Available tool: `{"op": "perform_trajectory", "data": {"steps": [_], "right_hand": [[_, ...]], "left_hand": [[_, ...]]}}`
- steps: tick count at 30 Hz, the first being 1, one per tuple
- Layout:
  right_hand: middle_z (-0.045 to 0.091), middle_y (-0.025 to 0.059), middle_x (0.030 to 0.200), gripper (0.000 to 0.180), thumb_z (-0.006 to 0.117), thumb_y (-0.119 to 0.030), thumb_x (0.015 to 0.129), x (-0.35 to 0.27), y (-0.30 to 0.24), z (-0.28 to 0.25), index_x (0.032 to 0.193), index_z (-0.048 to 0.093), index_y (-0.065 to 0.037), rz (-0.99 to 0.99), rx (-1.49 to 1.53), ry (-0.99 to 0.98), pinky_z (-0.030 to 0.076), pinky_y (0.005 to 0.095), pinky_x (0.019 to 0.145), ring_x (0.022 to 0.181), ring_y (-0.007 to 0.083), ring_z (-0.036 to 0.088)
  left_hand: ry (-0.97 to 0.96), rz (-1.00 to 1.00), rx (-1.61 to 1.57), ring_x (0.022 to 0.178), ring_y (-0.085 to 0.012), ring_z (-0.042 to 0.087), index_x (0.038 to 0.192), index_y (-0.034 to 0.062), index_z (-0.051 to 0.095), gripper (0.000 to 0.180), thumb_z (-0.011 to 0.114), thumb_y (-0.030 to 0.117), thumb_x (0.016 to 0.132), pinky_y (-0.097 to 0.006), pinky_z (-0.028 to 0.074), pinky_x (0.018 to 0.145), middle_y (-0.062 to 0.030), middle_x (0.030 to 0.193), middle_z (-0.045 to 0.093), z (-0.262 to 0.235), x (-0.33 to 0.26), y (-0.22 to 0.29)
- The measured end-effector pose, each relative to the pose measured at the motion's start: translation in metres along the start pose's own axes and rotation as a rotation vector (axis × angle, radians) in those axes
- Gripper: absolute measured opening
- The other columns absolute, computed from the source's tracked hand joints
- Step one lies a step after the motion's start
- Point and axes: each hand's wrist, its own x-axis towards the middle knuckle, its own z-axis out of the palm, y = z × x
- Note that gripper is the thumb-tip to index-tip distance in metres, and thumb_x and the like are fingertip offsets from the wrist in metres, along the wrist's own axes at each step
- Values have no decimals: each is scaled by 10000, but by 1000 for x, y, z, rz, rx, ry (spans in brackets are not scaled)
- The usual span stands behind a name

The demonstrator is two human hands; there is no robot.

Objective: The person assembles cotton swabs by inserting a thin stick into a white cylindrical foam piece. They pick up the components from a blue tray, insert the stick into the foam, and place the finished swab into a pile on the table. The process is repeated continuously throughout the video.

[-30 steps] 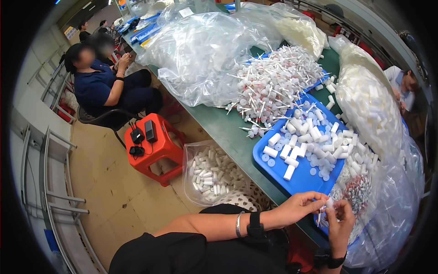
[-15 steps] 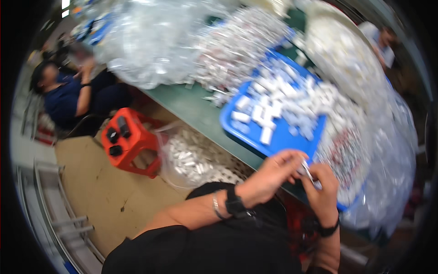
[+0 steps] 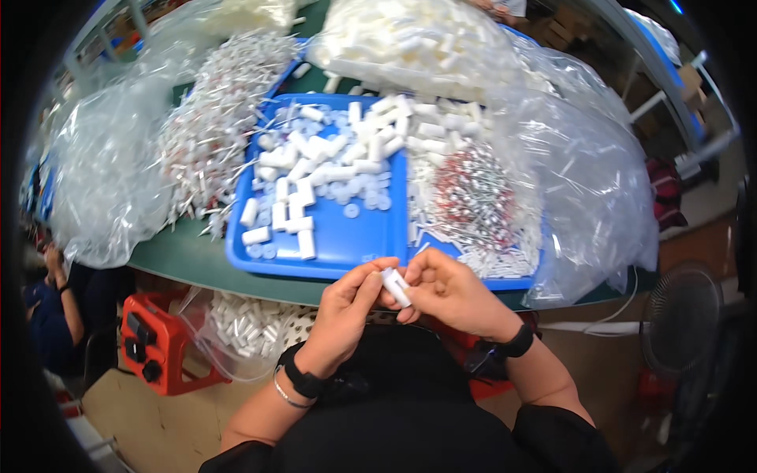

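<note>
White cylinder [image 3: 396, 287] partly behind fingers [image 3: 365, 293]

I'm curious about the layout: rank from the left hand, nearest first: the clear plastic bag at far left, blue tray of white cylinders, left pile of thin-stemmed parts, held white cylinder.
From the left hand:
1. White cylinder, touching it.
2. Blue tray, just ahead.
3. Pile of thin-stemmed parts, left of the tray.
4. Clear plastic bag, far left.

The left one of two fisheye cameras, worn on the person's head, looks down and forward across the table [image 3: 197, 260]. The left hand [image 3: 349, 303] and right hand [image 3: 453, 293] are near to it, around six o'clock; the stool [image 3: 167, 340], at eight, and the white-filled bag [image 3: 410, 39], at twelve, stay farther.
</note>
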Motion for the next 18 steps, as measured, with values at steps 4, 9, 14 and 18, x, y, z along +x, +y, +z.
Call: {"op": "perform_trajectory", "data": {"steps": [4, 9, 14, 18], "right_hand": [[702, 109, 1020, 171, 578, -69, 1011, -17, -8, -6, 1163, 531, -6, -47, -247, 44, 571, 280, 751, 882, 158, 710], [713, 190, 981, 153, 638, -37, 913, -39, -16, -83, 1057, 672, 1, -418, -1217, 670, 555, 416, 743, 856, 375, 694], [643, 147, 1025, 288, 613, 48, 800, -40, -1, -148, 1075, 649, -32, -332, -1621, 648, 498, 451, 850, 990, 365, 589], [644, 170, 1026, 285, 644, 22, 806, -36, 7, -158, 1089, 628, -16, -361, -1574, 611, 491, 462, 855, 994, 387, 596]], "left_hand": [[-65, -18, 48, 982, -129, 656, 1403, -28, 500, 421, 598, 42, 999, -265, 553, 867, -102, 1125, 679, 6, 0, 3], [-77, -150, -175, 861, -126, 651, 1259, -1, 568, 301, 636, 137, 1001, -268, 565, 786, -119, 1091, 682, -6, 3, 3], [-160, -215, -290, 714, -130, 584, 1130, 82, 502, 180, 555, 228, 1039, -296, 533, 683, -141, 1003, 662, 6, 4, 8], [-176, -236, -220, 698, -128, 551, 1124, 86, 500, 187, 534, 254, 1049, -294, 495, 655, -145, 999, 655, 5, 7, 2]]}}
